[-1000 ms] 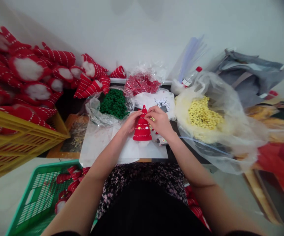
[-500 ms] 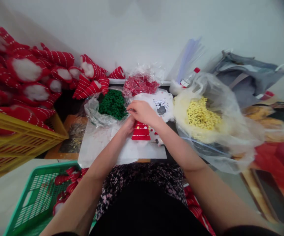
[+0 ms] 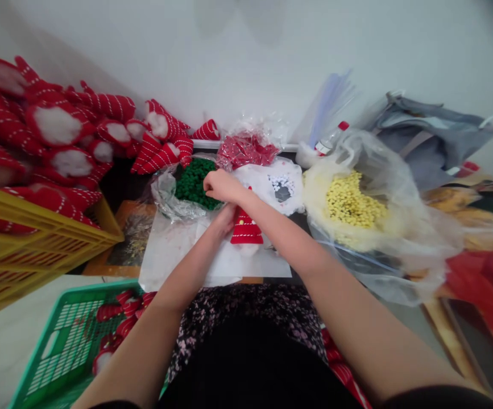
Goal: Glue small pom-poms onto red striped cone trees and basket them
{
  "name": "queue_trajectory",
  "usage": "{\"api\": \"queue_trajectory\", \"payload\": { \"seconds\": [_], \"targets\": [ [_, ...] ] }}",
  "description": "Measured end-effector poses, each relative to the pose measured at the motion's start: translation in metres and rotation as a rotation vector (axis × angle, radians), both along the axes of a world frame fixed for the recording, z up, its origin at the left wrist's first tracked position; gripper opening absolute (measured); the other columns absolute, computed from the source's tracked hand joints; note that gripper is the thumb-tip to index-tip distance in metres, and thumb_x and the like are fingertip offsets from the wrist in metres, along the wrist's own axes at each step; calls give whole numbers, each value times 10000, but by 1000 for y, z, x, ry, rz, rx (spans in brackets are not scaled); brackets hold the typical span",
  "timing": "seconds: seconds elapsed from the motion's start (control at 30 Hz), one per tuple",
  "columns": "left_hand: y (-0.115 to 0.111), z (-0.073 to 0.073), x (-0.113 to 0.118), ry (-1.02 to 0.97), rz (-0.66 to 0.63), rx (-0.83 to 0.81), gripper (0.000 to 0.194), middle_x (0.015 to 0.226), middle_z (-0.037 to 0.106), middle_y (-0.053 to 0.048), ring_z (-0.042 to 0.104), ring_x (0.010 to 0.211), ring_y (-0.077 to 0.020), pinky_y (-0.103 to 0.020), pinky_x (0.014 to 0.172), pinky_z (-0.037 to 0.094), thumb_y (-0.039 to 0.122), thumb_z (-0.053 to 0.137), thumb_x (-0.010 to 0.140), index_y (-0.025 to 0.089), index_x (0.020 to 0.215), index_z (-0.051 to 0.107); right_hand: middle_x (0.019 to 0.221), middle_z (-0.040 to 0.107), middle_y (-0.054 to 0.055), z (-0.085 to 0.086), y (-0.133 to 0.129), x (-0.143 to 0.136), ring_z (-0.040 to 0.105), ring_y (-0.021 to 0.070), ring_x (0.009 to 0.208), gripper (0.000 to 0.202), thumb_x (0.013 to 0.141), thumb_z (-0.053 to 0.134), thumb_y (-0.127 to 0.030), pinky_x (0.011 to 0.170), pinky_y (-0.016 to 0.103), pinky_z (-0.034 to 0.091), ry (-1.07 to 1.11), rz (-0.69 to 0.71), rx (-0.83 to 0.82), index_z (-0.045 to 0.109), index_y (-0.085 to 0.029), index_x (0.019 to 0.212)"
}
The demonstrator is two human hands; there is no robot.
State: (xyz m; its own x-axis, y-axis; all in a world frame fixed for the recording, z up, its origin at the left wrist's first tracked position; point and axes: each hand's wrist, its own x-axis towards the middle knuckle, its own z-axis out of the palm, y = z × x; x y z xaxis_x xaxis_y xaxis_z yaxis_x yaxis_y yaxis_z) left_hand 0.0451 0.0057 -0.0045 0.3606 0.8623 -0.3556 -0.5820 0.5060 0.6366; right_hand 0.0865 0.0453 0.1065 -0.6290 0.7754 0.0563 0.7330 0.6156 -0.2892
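Note:
A red stuffed fabric cone with white stitched lines and small pompoms stands in front of me on white paper. My left hand is closed on its left side; my right forearm partly hides the fingers and the cone's upper part. Farther left, my right hand is at the edge of a pile of small green pompoms in a clear plastic bag. Its fingers are curled in a pinch, and their tips do not show clearly.
Yellow pompoms fill a plastic bag at right; white ones lie nearer. Behind is a clear bag of red pieces. Stuffed red cones pile over a yellow crate at left. Below stands a green basket. A bottle stands behind.
My right hand has moved left from above the red cone to the green pompoms. My left hand stays at the cone. The whole view has shifted slightly.

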Motion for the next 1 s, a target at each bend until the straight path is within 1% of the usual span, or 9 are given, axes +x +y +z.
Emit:
{"api": "queue_trajectory", "payload": {
  "seconds": [0.07,0.17,0.27,0.37,0.53,0.67,0.8,0.9,1.0],
  "targets": [
    [1,2,0,-10,-30,-54,132,814,774,-67,757,911,-292,-425,866,593,215,726,757,182,884,724,972,797,111,9,-1,25,707,221,916,209,874,641,-73,864,310,478,101,-45,10,819,-127,969],
    [2,5,-2,-10,-44,-72,127,759,764,-59,763,834,-267,-395,857,597,204,743,725,162,843,723,892,787,58,15,-14,70,690,200,820,156,872,678,-147,809,307,478,282,-141,35,819,-159,937],
    [2,7,-3,-31,-56,-66,102,727,757,-51,757,776,-251,-383,840,600,208,745,728,162,815,720,834,781,28,10,-42,109,675,189,750,129,865,691,-181,746,298,477,403,-215,45,814,-183,904],
    [1,8,-2,-35,-62,-59,82,729,761,-50,754,756,-247,-381,822,602,201,731,734,164,805,718,865,799,34,-1,-73,132,672,179,716,140,882,687,-185,729,295,477,389,-248,37,818,-189,932],
    [-1,9,-3,-46,-57,-53,101,763,768,-62,769,845,-271,-385,842,604,215,746,717,165,798,710,918,799,72,-22,-104,137,686,195,741,165,919,667,-185,711,298,464,200,-282,90,817,-185,989],
    [-1,9,-4,-53,-67,-49,148,796,776,-66,768,853,-268,-385,839,606,235,739,722,155,844,716,888,769,87,-33,-109,127,685,207,759,202,968,601,-185,685,297,447,54,-270,137,802,-167,964],
    [-2,11,-4,-49,-56,-75,156,799,776,-67,767,858,-274,-387,827,605,242,719,727,159,859,719,871,745,101,-36,-111,118,667,214,746,241,990,551,-168,655,302,439,-31,-235,212,773,-157,898],
    [-2,11,-3,-62,-68,-82,165,800,777,-69,766,860,-274,-387,822,605,243,720,729,159,871,721,878,743,106,-36,-113,121,671,225,741,232,997,546,-167,661,315,462,5,-235,208,765,-156,921],
    [-3,10,-2,-67,-62,-69,140,778,771,-63,763,841,-264,-378,810,606,233,723,730,162,850,719,933,764,93,-35,-109,128,703,227,801,179,975,612,-184,730,318,510,220,-315,200,748,-163,1089]
  ]
}}
